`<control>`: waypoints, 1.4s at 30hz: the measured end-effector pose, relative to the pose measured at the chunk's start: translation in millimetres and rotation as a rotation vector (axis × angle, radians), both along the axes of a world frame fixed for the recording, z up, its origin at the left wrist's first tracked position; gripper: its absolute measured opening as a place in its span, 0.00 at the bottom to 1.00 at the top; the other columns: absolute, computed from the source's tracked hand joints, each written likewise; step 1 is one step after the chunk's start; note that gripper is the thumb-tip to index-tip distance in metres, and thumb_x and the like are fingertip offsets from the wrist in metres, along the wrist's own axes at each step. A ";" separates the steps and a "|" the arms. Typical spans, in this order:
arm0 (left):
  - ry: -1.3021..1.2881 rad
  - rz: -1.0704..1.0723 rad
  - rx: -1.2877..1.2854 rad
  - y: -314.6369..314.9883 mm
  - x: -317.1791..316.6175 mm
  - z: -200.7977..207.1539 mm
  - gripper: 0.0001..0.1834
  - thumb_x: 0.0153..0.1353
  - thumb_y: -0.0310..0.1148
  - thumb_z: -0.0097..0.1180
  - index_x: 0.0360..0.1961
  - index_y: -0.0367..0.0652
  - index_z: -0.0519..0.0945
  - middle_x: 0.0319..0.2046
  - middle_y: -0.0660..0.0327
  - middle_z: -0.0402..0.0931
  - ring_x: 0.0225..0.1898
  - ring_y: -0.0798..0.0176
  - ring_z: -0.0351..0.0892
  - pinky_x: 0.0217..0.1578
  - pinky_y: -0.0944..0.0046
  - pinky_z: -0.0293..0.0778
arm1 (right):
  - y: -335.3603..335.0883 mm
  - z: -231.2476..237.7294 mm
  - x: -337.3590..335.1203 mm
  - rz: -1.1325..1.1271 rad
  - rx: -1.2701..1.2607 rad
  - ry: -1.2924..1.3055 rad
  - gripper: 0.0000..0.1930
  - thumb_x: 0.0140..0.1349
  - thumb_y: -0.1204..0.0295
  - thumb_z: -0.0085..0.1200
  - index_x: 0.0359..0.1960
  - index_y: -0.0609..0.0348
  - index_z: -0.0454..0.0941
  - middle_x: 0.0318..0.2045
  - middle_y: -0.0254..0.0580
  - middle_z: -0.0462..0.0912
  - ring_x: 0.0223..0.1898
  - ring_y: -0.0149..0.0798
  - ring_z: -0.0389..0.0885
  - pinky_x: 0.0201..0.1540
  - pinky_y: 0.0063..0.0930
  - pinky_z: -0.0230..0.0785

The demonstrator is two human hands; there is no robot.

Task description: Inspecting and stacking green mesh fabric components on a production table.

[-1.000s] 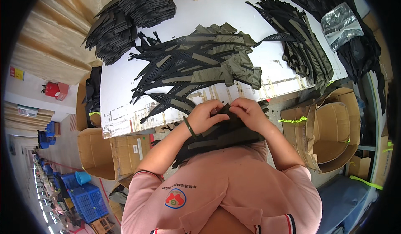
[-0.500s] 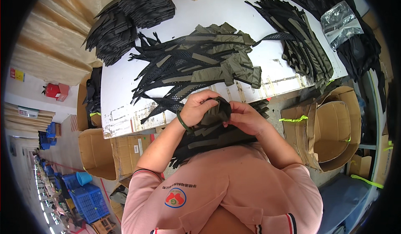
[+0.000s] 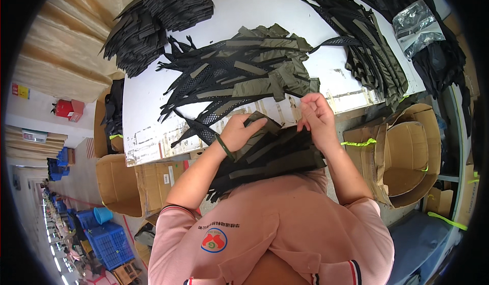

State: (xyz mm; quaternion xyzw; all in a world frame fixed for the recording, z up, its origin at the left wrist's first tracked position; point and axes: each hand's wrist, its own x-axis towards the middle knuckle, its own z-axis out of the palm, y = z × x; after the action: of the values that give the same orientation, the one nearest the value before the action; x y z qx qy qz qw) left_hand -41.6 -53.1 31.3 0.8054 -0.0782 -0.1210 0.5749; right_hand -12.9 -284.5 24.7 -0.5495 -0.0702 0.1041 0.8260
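My left hand [image 3: 240, 133], with a dark green bangle at the wrist, is closed on a folded olive-black fabric piece [image 3: 267, 122], the thumb pressed along its top. More dark fabric pieces [image 3: 275, 164] lie in a pile across my lap, below the table's front edge. To the right, my right hand [image 3: 318, 121] is raised beside the pile with its fingers curled together. Whether anything thin is pinched in it is too small to make out. Just beyond both hands, a spread heap of olive fabric and black mesh strips [image 3: 239, 74] covers the middle of the white table [image 3: 254, 5].
Stacks of black pieces [image 3: 178, 5] stand at the table's far left. Another bundle of strips [image 3: 369, 46] lies at the right, near a clear plastic bag [image 3: 417, 28]. Open cardboard boxes stand left [image 3: 119, 188] and right [image 3: 407, 158] of me.
My right hand has come away from the fabric, moving up and right. The piece in my left hand, bunched between both hands before, now lies flatter over the lap pile.
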 end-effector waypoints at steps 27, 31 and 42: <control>0.146 -0.775 0.895 44.6 -45.2 -45.6 0.25 0.53 0.56 0.61 0.26 0.40 0.78 0.27 0.50 0.79 0.33 0.43 0.79 0.35 0.51 0.74 | 13.2 -30.3 70.5 0.049 -1.146 -0.237 0.16 0.57 0.58 0.60 0.33 0.60 0.77 0.29 0.52 0.81 0.35 0.54 0.80 0.39 0.43 0.71; -0.021 -0.533 0.700 42.2 -13.7 -18.1 0.18 0.53 0.46 0.64 0.28 0.42 0.77 0.27 0.53 0.77 0.31 0.47 0.77 0.34 0.53 0.72 | 43.8 -63.6 111.9 -0.101 -1.217 -0.293 0.15 0.57 0.58 0.60 0.33 0.60 0.77 0.29 0.52 0.82 0.36 0.55 0.80 0.38 0.44 0.71; -0.460 -0.155 0.462 17.4 40.0 -13.2 0.11 0.56 0.33 0.59 0.40 0.43 0.79 0.36 0.55 0.80 0.41 0.49 0.78 0.45 0.52 0.70 | 22.1 -23.2 18.4 0.272 -0.706 -0.373 0.13 0.56 0.69 0.62 0.33 0.60 0.70 0.25 0.42 0.77 0.25 0.38 0.76 0.29 0.30 0.69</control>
State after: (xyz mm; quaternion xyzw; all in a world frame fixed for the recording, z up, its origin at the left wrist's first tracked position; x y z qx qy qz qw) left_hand -1.6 -35.6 18.1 0.9123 -0.2374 0.0059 0.3337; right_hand 5.4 -262.4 1.5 -0.7939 -0.2503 0.1285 0.5390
